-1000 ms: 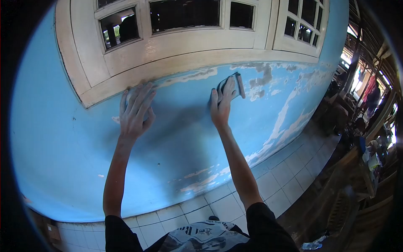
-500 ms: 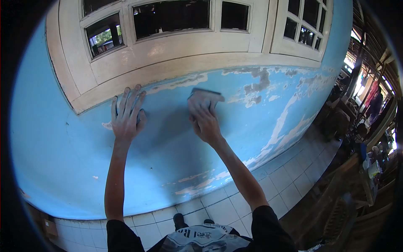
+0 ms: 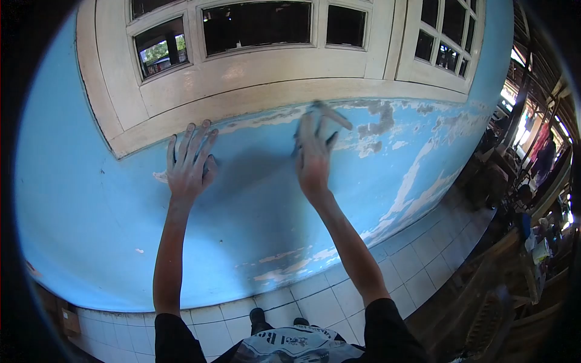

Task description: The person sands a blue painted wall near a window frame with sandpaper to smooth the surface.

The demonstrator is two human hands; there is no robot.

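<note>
Against the blue wall (image 3: 91, 199), the left hand (image 3: 190, 162) lies flat with its fingers spread and its arm straight. On an outstretched arm, the right hand (image 3: 313, 158) lays extended fingers over a sanding pad (image 3: 331, 115), pressing it to the wall just below the window frame (image 3: 242, 100). Motion blur hides the exact grip. Paint around the pad flakes in pale, ragged patches. The cream wooden frame is scuffed, and white floor tiles (image 3: 327, 296) run along the wall's foot.
</note>
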